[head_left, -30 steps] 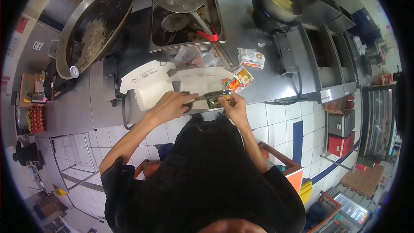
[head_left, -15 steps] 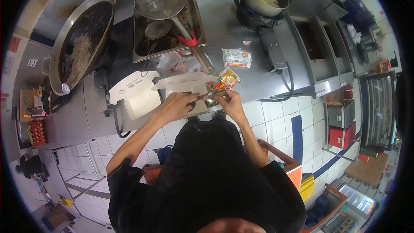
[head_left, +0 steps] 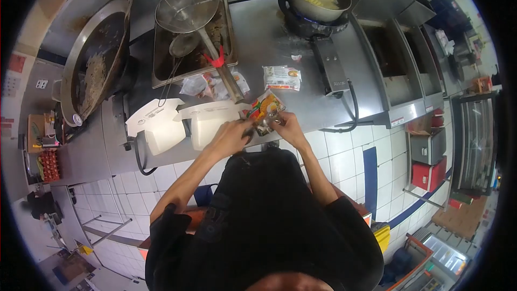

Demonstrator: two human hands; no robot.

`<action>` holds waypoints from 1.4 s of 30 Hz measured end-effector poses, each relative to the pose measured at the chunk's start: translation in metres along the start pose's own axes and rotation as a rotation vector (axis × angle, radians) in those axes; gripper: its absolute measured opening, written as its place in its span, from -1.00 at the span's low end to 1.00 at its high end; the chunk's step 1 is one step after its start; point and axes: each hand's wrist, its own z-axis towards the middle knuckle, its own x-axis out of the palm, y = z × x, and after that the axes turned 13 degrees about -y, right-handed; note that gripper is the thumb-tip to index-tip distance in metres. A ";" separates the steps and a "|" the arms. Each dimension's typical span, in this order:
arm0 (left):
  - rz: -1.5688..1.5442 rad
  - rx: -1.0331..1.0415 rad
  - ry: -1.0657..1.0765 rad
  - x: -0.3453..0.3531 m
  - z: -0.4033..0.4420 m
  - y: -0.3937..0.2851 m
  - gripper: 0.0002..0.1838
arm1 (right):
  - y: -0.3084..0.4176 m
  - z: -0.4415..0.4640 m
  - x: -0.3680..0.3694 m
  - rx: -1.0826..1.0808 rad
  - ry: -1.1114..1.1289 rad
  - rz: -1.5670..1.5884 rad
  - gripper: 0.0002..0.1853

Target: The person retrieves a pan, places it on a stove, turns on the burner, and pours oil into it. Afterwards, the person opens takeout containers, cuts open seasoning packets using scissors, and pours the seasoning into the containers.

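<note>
- On my feed, the sachet [head_left: 263, 129] looks small and dark, with a shiny silvery part.
- The right hand [head_left: 291, 130] pinches it.
- The left hand [head_left: 230, 137] grips dark-handled scissors [head_left: 249, 133].

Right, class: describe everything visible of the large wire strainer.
The large wire strainer has a round, see-through mesh bowl, apparently metal and empty, with a long handle. It lies over the rectangular tray, its handle slanting toward the near side of the counter. Something red sits on or around the handle. Neither hand touches it.
</note>
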 end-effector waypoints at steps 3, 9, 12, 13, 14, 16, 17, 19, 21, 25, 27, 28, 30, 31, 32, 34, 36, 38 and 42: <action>0.068 -0.149 0.147 0.007 0.010 -0.009 -0.59 | -0.005 0.012 -0.012 0.018 0.031 -0.044 -0.79; 0.059 -0.228 0.118 0.024 0.026 -0.023 -0.63 | -0.024 0.032 -0.029 -0.011 0.136 -0.046 -0.80; 0.090 -0.308 0.157 0.029 0.032 -0.028 -0.66 | -0.029 0.044 -0.037 -0.003 0.188 -0.098 -0.78; 0.077 -0.283 0.115 0.035 0.031 -0.026 -0.66 | -0.026 0.047 -0.040 -0.016 0.221 -0.136 -0.77; 0.064 -0.257 0.073 0.040 0.032 -0.024 -0.65 | -0.023 0.050 -0.041 -0.018 0.224 -0.134 -0.77; 0.070 -0.298 0.100 0.045 0.035 -0.025 -0.65 | -0.019 0.055 -0.042 0.006 0.263 -0.166 -0.74; 0.076 -0.332 0.127 0.047 0.037 -0.025 -0.64 | -0.024 0.059 -0.044 0.003 0.267 -0.167 -0.74; 0.076 -0.357 0.111 0.052 0.040 -0.027 -0.64 | -0.035 0.067 -0.044 -0.069 0.284 -0.180 -0.73; 0.077 -0.374 0.100 0.057 0.042 -0.027 -0.65 | -0.040 0.074 -0.046 -0.110 0.317 -0.138 -0.73; 0.078 -0.309 0.049 0.071 0.044 -0.022 -0.65 | -0.033 0.084 -0.053 -0.042 0.378 -0.254 -0.73; 0.075 -0.288 0.037 0.078 0.046 -0.016 -0.63 | -0.061 0.098 -0.050 -0.040 0.380 -0.256 -0.73; 0.066 -0.305 0.032 0.081 0.046 -0.014 -0.62 | -0.065 0.101 -0.048 -0.033 0.385 -0.257 -0.74; 0.059 -0.319 0.027 0.085 0.047 -0.012 -0.62 | -0.065 0.104 -0.048 -0.043 0.385 -0.278 -0.74; 0.044 -0.338 0.026 0.085 0.048 -0.013 -0.62 | -0.061 0.104 -0.048 -0.050 0.383 -0.300 -0.74; 0.030 -0.357 0.025 0.086 0.048 -0.014 -0.61 | -0.058 0.104 -0.049 -0.050 0.384 -0.300 -0.74; 0.032 -0.364 0.005 0.091 0.046 -0.013 -0.61 | -0.056 0.104 -0.048 -0.060 0.380 -0.302 -0.72; 0.034 -0.372 -0.019 0.097 0.044 -0.010 -0.61 | -0.066 0.107 -0.046 -0.095 0.387 -0.308 -0.71; 0.052 -0.337 -0.085 0.103 0.042 -0.007 -0.67 | -0.076 0.110 -0.047 -0.131 0.392 -0.315 -0.70; 0.018 -0.361 -0.019 0.098 0.049 -0.010 -0.55 | -0.074 0.109 -0.045 -0.225 0.413 -0.334 -0.69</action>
